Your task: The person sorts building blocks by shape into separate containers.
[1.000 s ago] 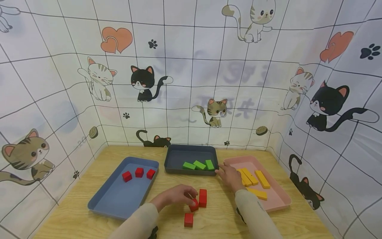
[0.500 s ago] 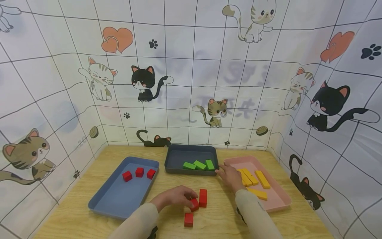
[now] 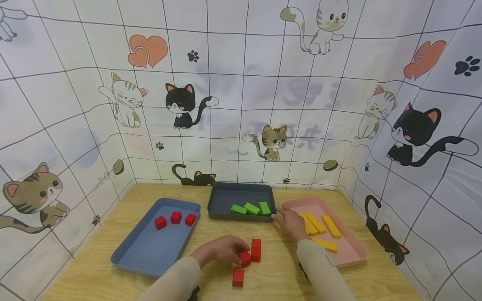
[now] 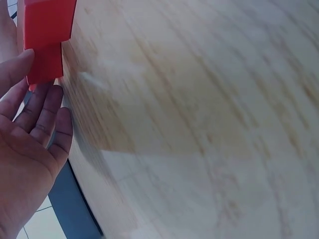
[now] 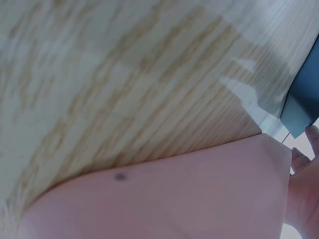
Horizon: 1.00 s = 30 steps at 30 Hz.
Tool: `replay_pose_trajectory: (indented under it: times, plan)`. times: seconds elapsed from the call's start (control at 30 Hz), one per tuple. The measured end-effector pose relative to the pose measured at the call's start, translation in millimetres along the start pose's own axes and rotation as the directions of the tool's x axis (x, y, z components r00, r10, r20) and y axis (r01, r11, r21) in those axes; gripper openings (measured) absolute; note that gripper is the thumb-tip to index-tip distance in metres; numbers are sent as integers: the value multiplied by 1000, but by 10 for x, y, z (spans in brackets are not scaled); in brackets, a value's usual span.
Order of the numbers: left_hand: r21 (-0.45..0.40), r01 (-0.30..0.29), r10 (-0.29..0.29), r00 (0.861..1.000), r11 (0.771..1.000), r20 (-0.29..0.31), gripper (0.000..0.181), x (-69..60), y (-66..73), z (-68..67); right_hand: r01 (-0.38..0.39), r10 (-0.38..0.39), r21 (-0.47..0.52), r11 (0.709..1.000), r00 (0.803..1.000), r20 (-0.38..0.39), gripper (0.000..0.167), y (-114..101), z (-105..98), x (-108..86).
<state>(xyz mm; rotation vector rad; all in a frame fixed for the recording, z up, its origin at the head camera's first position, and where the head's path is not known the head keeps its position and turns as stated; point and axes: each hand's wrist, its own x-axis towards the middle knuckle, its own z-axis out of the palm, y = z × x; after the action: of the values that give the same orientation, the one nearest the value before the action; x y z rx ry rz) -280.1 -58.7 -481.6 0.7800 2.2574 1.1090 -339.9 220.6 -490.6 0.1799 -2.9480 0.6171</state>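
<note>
Crowding a long red block (image 3: pixel 256 250) — left hand (image 3: pixel 224 248) pinching red cube (image 3: pixel 245 259); right hand (image 3: pixel 291 223) loose, beside dark tray (image 3: pixel 226 199).

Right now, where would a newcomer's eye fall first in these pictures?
The cartoon cats on the white backdrop stand out first. Below, red blocks lie in the blue tray at left, green blocks in the dark tray behind, yellow blocks in the pink tray at right. In front, the left hand holds another red block.
</note>
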Motion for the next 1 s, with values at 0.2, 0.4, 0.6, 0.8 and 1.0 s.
replay_pose_trajectory:
  times: [0.2,0.4,0.6,0.8,1.0]
  plan:
    - [40,4,-3,999,999,-40,26,7,-7,24,-7,7,-4,1000,1000,3,50,9,9,11]
    - [73,19,-15,998,997,-61,21,13,-27,21,-15,15,-3,1000,1000,14,50,3,2,13]
    - [107,9,2,995,994,-104,17,-12,-43,0,-7,7,-14,1000,1000,10,50,11,13,7]
    - [134,1,21,987,991,-160,17,-21,-76,-32,1,-1,-10,1000,1000,0,51,24,28,0]
    - [117,26,-1,977,993,-211,18,-33,-50,-91,6,-6,-12,1000,1000,0,51,18,21,0]
